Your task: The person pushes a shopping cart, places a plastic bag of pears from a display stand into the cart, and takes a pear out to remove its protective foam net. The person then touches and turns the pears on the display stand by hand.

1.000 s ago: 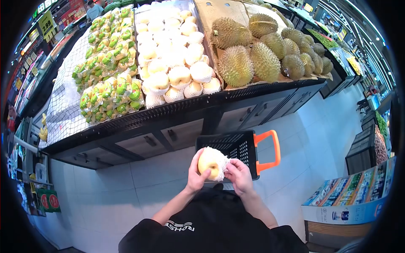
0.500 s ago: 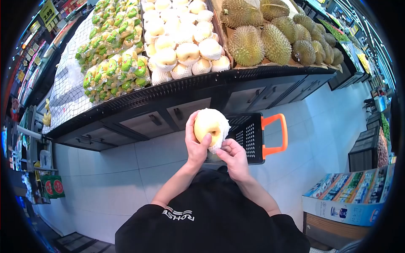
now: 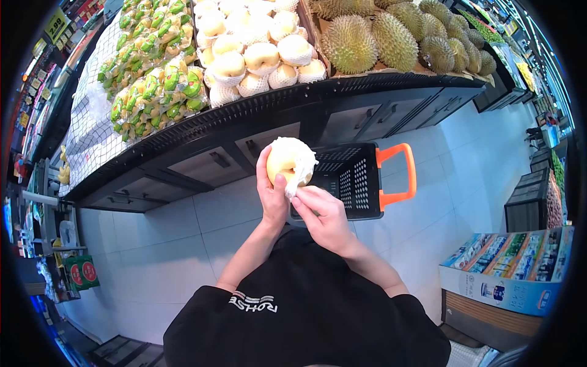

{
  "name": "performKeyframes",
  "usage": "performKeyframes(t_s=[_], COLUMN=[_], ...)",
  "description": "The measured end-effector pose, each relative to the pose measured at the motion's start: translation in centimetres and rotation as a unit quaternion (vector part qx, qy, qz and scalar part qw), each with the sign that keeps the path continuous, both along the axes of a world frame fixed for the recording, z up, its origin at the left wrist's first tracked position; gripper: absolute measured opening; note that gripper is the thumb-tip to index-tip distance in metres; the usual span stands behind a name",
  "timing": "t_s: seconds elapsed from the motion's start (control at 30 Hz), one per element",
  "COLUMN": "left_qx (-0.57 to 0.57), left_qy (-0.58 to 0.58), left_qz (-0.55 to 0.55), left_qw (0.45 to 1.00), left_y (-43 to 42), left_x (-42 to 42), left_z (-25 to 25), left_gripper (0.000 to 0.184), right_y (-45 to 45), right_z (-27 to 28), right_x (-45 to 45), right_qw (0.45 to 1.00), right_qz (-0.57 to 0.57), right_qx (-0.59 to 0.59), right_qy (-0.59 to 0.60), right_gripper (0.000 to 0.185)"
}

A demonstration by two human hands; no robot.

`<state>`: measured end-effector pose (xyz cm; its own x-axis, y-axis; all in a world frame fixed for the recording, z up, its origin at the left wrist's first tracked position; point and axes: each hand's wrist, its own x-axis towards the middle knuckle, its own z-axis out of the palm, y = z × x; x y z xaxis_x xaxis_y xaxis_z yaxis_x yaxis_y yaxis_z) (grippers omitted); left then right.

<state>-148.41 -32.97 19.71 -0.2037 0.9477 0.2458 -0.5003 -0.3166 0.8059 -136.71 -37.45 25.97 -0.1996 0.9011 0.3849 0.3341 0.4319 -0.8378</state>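
Clamped around the side of a pale yellow fruit (image 3: 278,161), the left hand (image 3: 273,200) has its thumb pressed to the near face and its fingers wrapped round the far left. Thumb and fingers of the right hand (image 3: 325,218) are together on the gathered tail of a white foam net (image 3: 304,164), just below the fruit. You can see that net spread over the top and right side, while yellow skin lies bare on the left. The fruit is up in front of the person's black shirt (image 3: 299,324), between them and the display.

Just past the right hand is a black basket (image 3: 358,189) with pierced walls, its orange handle (image 3: 412,174) standing out on the right; whether it rests on the floor (image 3: 153,257) is hard to tell.

Across the way runs a long worktop (image 3: 269,99) with a black rim and cabinet doors below. On it, from left to right, sit packs of bagged fruit (image 3: 160,85) with green labels, a bright heap of netted fruit (image 3: 251,52) and a pile of spiky durians (image 3: 351,46). Off to the right, well apart from the hands, stands a printed blue-and-white carton (image 3: 501,292).
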Motion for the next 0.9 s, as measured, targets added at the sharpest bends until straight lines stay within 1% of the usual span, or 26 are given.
performKeyframes(t_s=[0.03, 0.07, 0.1, 0.13, 0.17, 0.3, 0.37, 0.4, 0.47, 0.5, 0.57, 0.7, 0.73, 0.77, 0.8, 0.87, 0.9], left_qx=[0.0, -0.003, -0.017, -0.031, -0.031, -0.033, -0.045, -0.046, -0.063, -0.066, -0.057, -0.103, -0.125, -0.147, -0.151, -0.159, -0.162], left_qy=[-0.009, -0.007, -0.033, -0.06, -0.071, -0.038, -0.072, -0.072, -0.102, -0.102, -0.112, -0.12, -0.119, -0.12, -0.121, -0.191, -0.192], left_qz=[0.007, 0.006, -0.009, -0.023, -0.032, -0.029, -0.037, -0.039, -0.067, -0.068, -0.071, -0.083, -0.084, -0.084, -0.083, -0.111, -0.111], left_qw=[1.0, 1.0, 0.999, 0.997, 0.996, 0.998, 0.996, 0.996, 0.991, 0.99, 0.99, 0.984, 0.981, 0.978, 0.978, 0.962, 0.961], left_y=[-0.1, -0.3, -0.6, -0.8, -0.8, -1.0, -1.2, -1.4, -1.8, -1.9, -1.9, -2.4, -2.5, -2.6, -2.7, -2.7, -2.8], left_x=[0.1, 0.1, 0.1, 0.2, 0.1, 0.3, 0.6, 0.6, 0.6, 0.6, 0.6, 0.3, 0.1, 0.1, 0.1, 0.1, 0.1], left_z=[0.0, 0.0, 0.2, 0.3, 0.0, -0.7, -0.2, 0.2, 0.7, 0.6, 0.4, 0.4, 0.3, 0.1, 0.0, -0.1, -1.3], left_gripper=[0.064, 0.064, 0.062, 0.06, 0.058, 0.059, 0.061, 0.061, 0.06, 0.06, 0.06, 0.059, 0.061, 0.063, 0.063, 0.062, 0.062], right_y=[-0.2, -0.3, -0.4, -0.4, -0.6, -0.6, -0.4, -0.3, -0.2, -0.2, -0.2, -0.6, -0.7, -0.8, -0.9, -0.8, -0.6], right_z=[0.3, 0.1, -0.2, -0.4, -0.5, -1.7, -1.7, -1.6, -1.0, -0.8, -0.8, -1.9, -2.4, -2.7, -2.6, -2.3, -2.5], right_x=[-0.2, -0.2, 0.1, 0.2, 0.0, -0.8, -1.2, -1.3, -1.4, -1.4, -1.2, -1.9, -2.5, -2.8, -2.9, -3.1, -3.1], right_qw=[1.0, 0.999, 0.985, 0.951, 0.94, 0.939, 0.969, 0.969, 0.981, 0.98, 0.994, 0.995, 0.985, 0.958, 0.958, 0.979, 0.978], right_qz=[0.004, 0.004, -0.002, -0.008, -0.008, -0.047, -0.058, -0.061, -0.072, -0.074, -0.105, -0.09, -0.08, -0.069, -0.07, -0.07, -0.071], right_qx=[-0.027, -0.031, -0.146, -0.259, -0.253, -0.238, -0.136, -0.136, -0.114, -0.117, -0.039, -0.032, -0.099, -0.163, -0.167, -0.117, -0.12], right_qy=[0.011, 0.012, 0.093, 0.171, 0.228, 0.246, 0.196, 0.196, 0.142, 0.142, 0.002, 0.009, 0.118, 0.225, 0.223, 0.154, 0.153], right_gripper=[0.017, 0.017, 0.018, 0.019, 0.016, 0.014, 0.016, 0.016, 0.017, 0.017, 0.02, 0.019, 0.017, 0.014, 0.014, 0.009, 0.009])
